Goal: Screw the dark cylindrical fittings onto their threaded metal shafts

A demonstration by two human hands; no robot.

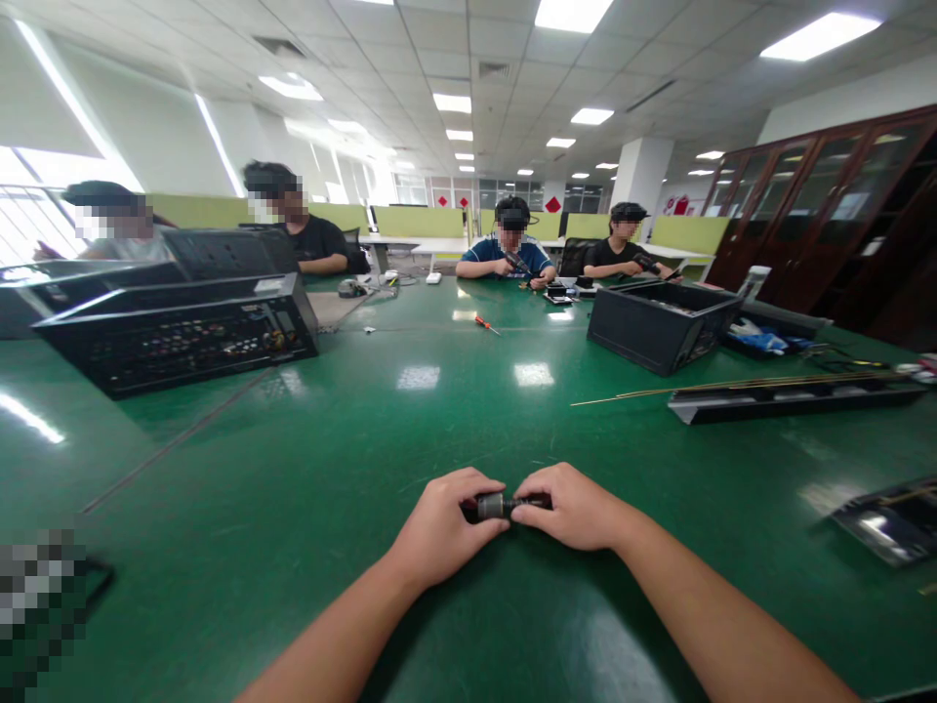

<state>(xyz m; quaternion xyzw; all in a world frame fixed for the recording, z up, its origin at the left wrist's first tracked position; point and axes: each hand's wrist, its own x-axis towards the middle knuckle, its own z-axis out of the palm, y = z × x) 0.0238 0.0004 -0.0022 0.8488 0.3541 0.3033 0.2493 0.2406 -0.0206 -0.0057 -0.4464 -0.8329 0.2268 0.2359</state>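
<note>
Low over the green table (307, 469), my two hands meet at a small dark cylindrical part with a grey collar (490, 505). My left hand (446, 517) is closed round its thicker end. A narrower, ridged stretch shows between the hands. My right hand (575, 503) pinches the dark slim end between thumb and fingers. The part lies roughly level, left to right. Its exact kind is unclear, and both ends are partly hidden by my fingers.
Black computer cases stand at the left (183, 337) and right (663, 322). An orange-handled screwdriver (483, 322) lies ahead. Thin brass-coloured rods rest on a long black channel (791, 395). Several people sit across the table, one holding a power drill (518, 262).
</note>
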